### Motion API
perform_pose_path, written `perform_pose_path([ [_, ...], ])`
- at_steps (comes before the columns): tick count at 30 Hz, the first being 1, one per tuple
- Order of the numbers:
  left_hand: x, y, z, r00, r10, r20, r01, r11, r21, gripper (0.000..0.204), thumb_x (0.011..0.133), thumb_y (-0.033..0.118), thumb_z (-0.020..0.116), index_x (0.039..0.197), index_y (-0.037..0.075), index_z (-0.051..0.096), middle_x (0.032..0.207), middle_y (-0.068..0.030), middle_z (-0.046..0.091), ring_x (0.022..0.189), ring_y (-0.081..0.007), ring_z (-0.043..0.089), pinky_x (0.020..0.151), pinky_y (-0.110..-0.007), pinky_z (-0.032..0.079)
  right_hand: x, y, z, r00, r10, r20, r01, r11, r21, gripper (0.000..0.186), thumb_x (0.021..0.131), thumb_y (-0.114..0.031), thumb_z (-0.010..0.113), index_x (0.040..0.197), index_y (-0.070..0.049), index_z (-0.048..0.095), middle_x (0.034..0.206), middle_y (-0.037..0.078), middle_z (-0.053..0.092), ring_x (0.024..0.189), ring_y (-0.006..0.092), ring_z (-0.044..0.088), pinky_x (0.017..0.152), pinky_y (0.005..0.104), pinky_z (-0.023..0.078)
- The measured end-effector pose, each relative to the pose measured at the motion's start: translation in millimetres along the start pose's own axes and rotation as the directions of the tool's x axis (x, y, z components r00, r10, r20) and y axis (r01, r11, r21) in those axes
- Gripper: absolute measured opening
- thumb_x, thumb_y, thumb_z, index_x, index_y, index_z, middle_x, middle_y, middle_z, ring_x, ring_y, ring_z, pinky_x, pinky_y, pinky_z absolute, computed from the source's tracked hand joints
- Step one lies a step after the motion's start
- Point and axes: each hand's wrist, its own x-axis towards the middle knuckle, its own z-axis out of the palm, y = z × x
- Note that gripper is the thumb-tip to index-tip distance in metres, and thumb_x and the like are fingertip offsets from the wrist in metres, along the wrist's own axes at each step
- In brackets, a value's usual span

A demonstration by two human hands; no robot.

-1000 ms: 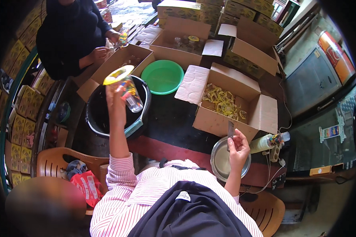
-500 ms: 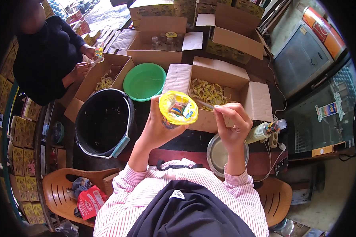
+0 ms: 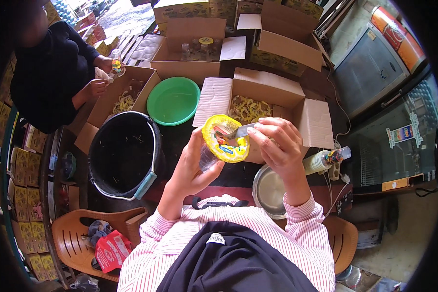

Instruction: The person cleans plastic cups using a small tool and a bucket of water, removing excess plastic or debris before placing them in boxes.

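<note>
My left hand [image 3: 192, 170] grips a clear plastic cup [image 3: 208, 158] with a yellow rim and a crumpled, colourful printed top facing up. My right hand [image 3: 277, 146] pinches a flat metal blade [image 3: 243, 130], its tip at the cup's top, inside the yellow rim. Behind my hands an open cardboard box [image 3: 316, 121] holds a pile of yellow strips [image 3: 250, 107]. Below my right wrist sits a steel bowl [image 3: 265, 194], beside a long stack of pale cups [image 3: 314, 164] with a printed cup at its end.
A black bucket [image 3: 119, 155] stands at left, a green basin [image 3: 173, 100] behind it. A co-worker [image 3: 51, 73] in black holds a cup over another box [image 3: 102, 107]. More boxes [image 3: 289, 48] line the back, a glass-door cooler [image 3: 401, 151] the right, brown chairs [image 3: 70, 243] lie below.
My left hand has brought the cup from over the bucket to the centre, tipping its top toward me. My right hand has lifted the blade from beside the bowl to the cup's top.
</note>
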Motion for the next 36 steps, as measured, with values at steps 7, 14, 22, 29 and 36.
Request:
perform_pose_path([
  [7, 5.0, -2.4, 9.2, 0.998, -0.033, -0.051, 0.043, 0.98, 0.194, 0.067, 0.062, 0.01, 0.075, 0.117, -0.001, 0.038, 0.098, -0.0141, 0.055, 0.084, -0.0229, 0.06, 0.073, -0.031, 0.048, -0.6, -1.7, -4.6, 0.997, -0.055, 0.058, 0.056, 0.998, -0.03, 0.022, 0.063, -0.01, 0.065, 0.085, -0.006, 0.062, 0.081, 0.004, 0.06, 0.081, 0.019, 0.061, 0.07, 0.0312, 0.051],
  [14, 4.6, 0.0, 7.1, 0.999, -0.023, -0.046, 0.034, 0.967, 0.253, 0.063, 0.061, 0.009, 0.076, 0.114, 0.0, 0.042, 0.094, -0.0141, 0.057, 0.081, -0.0232, 0.061, 0.069, -0.03, 0.049, -3.2, 0.3, -4.4, 0.994, -0.067, 0.082, 0.07, 0.997, -0.028, 0.022, 0.062, -0.008, 0.065, 0.084, -0.005, 0.062, 0.079, 0.005, 0.061, 0.079, 0.019, 0.061, 0.067, 0.0294, 0.052],
  [22, 3.9, 3.1, 5.2, 0.998, -0.069, 0.001, 0.067, 0.985, 0.159, 0.058, 0.062, 0.008, 0.072, 0.112, -0.001, 0.042, 0.089, -0.0133, 0.057, 0.079, -0.0235, 0.061, 0.069, -0.03, 0.049, -3.6, -0.4, 0.2, 0.997, -0.063, 0.045, 0.063, 0.998, 0.011, 0.033, 0.065, -0.008, 0.066, 0.098, -0.007, 0.062, 0.075, 0.003, 0.061, 0.073, 0.0158, 0.062, 0.064, 0.0281, 0.052],
  [29, 7.1, 2.3, 6.0, 0.994, -0.087, 0.065, 0.078, 0.988, 0.134, 0.052, 0.063, 0.007, 0.069, 0.109, -0.003, 0.045, 0.089, -0.0129, 0.057, 0.077, -0.0236, 0.06, 0.069, -0.03, 0.048, -7.1, 3.0, 7.0, 0.999, -0.046, -0.019, 0.046, 0.999, -0.006, 0.047, 0.066, -0.007, 0.066, 0.112, -0.003, 0.058, 0.07, 0.003, 0.059, 0.064, 0.0126, 0.06, 0.056, 0.0258, 0.051],
  [36, 8.2, -0.9, 9.3, 0.991, -0.1, 0.09, 0.091, 0.991, 0.097, 0.05, 0.064, 0.007, 0.068, 0.108, -0.003, 0.046, 0.091, -0.0133, 0.057, 0.079, -0.0246, 0.06, 0.071, -0.03, 0.048, -11.0, 5.3, 10.0, 0.999, -0.031, -0.021, 0.031, 0.999, 0.014, 0.052, 0.065, -0.007, 0.066, 0.115, -0.001, 0.056, 0.068, 0.003, 0.059, 0.062, 0.0127, 0.059, 0.055, 0.0264, 0.05],
])
